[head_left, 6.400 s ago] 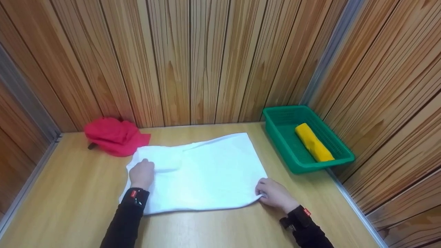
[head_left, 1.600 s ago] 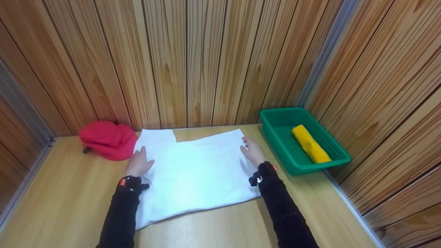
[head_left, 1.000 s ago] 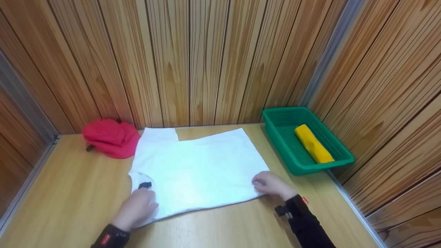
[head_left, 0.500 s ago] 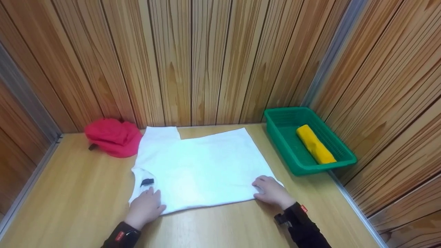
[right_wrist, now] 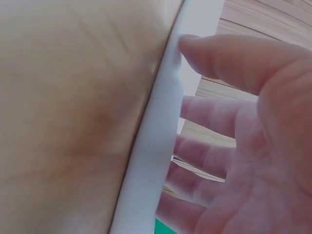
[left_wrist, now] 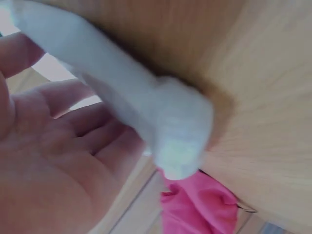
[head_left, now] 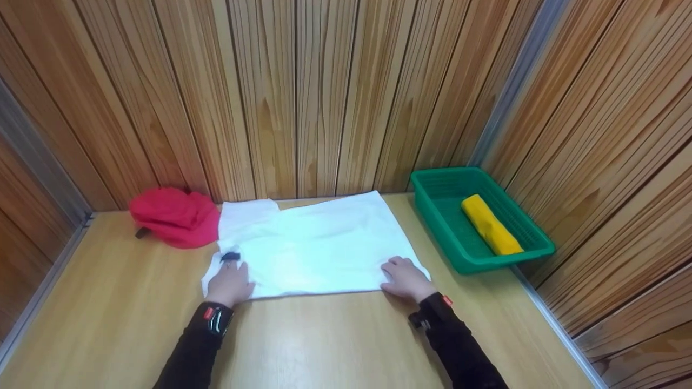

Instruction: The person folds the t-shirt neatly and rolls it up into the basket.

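Note:
A white T-shirt, folded lengthwise, lies on the wooden table with its near edge toward me. Its neckline with a dark label is at the left end, and a sleeve sticks out at the far left. My left hand rests on the shirt just below the label; in the left wrist view its fingers touch the shirt's rolled edge without curling round it. On the near right corner my right hand lies with fingers spread; the right wrist view shows its thumb against the near edge.
A red cap sits at the back left, touching or nearly touching the shirt. To the right stands a green basket with a rolled yellow cloth inside. Wood-panelled walls close off the back and sides.
Both hands have moved away from me, pushing the shirt's near edge farther back. Earlier the left hand came down from the sleeve to the neckline; small wrinkles now cross the shirt.

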A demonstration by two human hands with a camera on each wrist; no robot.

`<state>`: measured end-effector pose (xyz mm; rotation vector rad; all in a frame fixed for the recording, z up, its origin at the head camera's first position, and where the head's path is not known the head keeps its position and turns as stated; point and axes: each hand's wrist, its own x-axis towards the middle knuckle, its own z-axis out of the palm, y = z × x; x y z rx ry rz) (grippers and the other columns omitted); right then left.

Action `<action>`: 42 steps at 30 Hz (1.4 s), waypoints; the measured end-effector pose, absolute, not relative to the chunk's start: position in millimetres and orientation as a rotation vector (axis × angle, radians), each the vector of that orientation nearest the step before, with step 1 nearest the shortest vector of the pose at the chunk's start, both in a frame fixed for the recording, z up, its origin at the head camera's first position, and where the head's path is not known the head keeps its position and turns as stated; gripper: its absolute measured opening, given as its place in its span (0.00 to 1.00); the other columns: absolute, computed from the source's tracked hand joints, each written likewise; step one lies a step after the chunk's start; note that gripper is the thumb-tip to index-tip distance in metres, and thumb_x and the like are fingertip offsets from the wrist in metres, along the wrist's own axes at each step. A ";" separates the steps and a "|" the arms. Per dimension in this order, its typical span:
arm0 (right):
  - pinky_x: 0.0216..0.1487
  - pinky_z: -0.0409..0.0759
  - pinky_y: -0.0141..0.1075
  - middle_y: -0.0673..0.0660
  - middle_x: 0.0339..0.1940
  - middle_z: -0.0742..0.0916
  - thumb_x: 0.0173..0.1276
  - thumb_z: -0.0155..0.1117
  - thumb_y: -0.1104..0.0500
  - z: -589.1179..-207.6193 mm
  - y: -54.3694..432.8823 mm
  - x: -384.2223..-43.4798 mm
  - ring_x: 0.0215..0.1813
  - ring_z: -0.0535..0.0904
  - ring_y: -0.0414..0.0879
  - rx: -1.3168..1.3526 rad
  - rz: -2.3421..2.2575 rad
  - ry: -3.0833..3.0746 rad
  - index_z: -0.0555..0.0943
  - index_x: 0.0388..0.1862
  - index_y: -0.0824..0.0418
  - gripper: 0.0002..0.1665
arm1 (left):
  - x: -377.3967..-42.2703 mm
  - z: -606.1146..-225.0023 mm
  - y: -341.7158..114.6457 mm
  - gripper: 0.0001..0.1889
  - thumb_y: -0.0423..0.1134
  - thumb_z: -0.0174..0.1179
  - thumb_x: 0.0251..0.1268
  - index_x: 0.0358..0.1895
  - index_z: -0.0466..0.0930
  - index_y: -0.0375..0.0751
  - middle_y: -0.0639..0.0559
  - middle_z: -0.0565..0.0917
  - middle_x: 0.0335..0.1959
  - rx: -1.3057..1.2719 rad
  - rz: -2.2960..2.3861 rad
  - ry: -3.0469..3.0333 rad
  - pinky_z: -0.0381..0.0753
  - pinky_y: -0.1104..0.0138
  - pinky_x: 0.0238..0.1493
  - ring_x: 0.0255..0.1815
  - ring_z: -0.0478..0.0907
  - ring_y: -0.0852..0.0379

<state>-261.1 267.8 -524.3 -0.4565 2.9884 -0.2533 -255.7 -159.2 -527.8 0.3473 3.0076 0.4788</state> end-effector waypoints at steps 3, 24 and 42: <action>0.66 0.68 0.51 0.65 0.63 0.77 0.67 0.64 0.50 -524.8 263.1 -270.4 0.65 0.71 0.61 -0.446 -0.236 2.988 0.77 0.63 0.64 0.29 | -267.4 -528.7 -163.6 0.28 0.41 0.57 0.65 0.62 0.69 0.22 0.21 0.63 0.67 0.340 0.508 3.010 0.74 0.39 0.53 0.66 0.63 0.25; 0.49 0.77 0.47 0.56 0.42 0.82 0.60 0.73 0.56 -525.0 283.3 -251.4 0.47 0.76 0.53 -0.671 -0.270 3.179 0.82 0.44 0.60 0.15 | -238.5 -524.9 -172.1 0.07 0.33 0.66 0.56 0.28 0.77 0.35 0.44 0.77 0.27 0.578 0.527 3.267 0.77 0.51 0.39 0.33 0.77 0.43; 0.30 0.78 0.47 0.57 0.26 0.80 0.60 0.65 0.67 -531.1 274.8 -258.8 0.30 0.79 0.54 -0.736 0.079 3.270 0.78 0.25 0.61 0.06 | -232.6 -541.4 -156.3 0.06 0.23 0.60 0.56 0.27 0.79 0.36 0.45 0.76 0.22 0.496 0.139 3.312 0.78 0.53 0.27 0.25 0.76 0.44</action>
